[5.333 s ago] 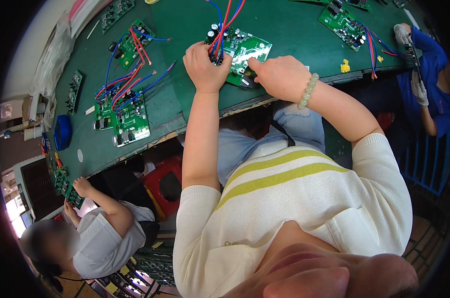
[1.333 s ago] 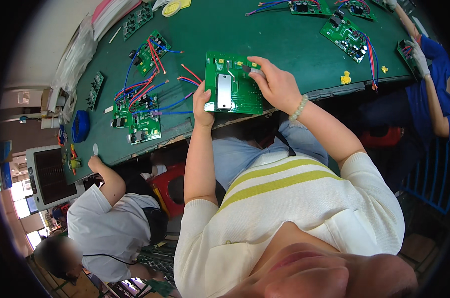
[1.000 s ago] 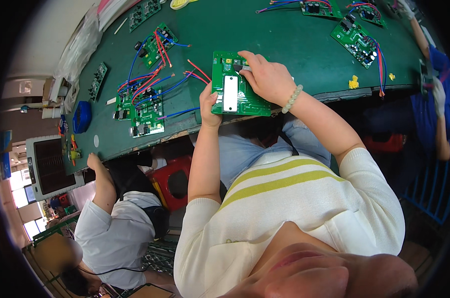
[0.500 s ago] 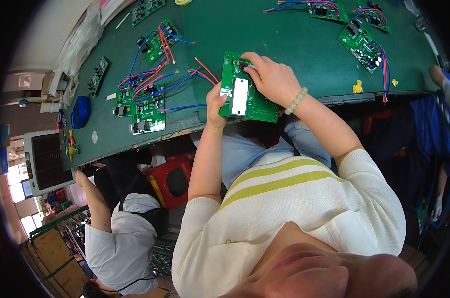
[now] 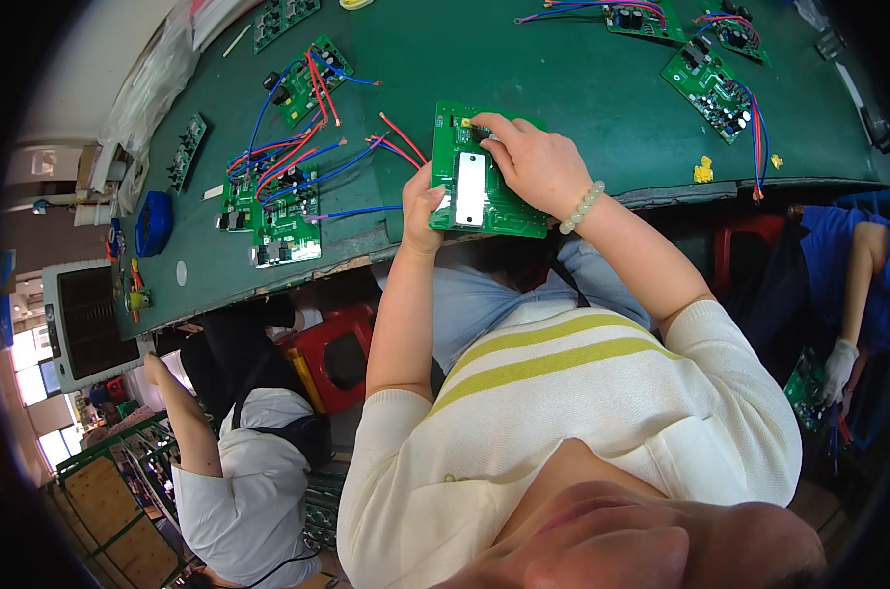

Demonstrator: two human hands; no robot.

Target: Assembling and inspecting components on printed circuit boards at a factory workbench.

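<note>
A green circuit board is tilted up at the table's near edge, with a white rectangular part on its face. My left hand grips the board by its left edge, thumb on the front. Near the board's top, the thumb and forefinger of my right hand close on a small black part. The fingers partly cover it, and I cannot tell whether it is seated on the board. Red wires and a blue wire run close to my left hand.
Wired circuit boards lie left on the green table, with another wired board at right. Yellow bits sit near the front edge. A blue roll stands far left. Co-workers sit on both sides, one with a gloved hand.
My hands and the board keep nearly the same pose; the view has shifted slightly. At the right, the co-worker's gloved hand has come lower, beside a green board.
</note>
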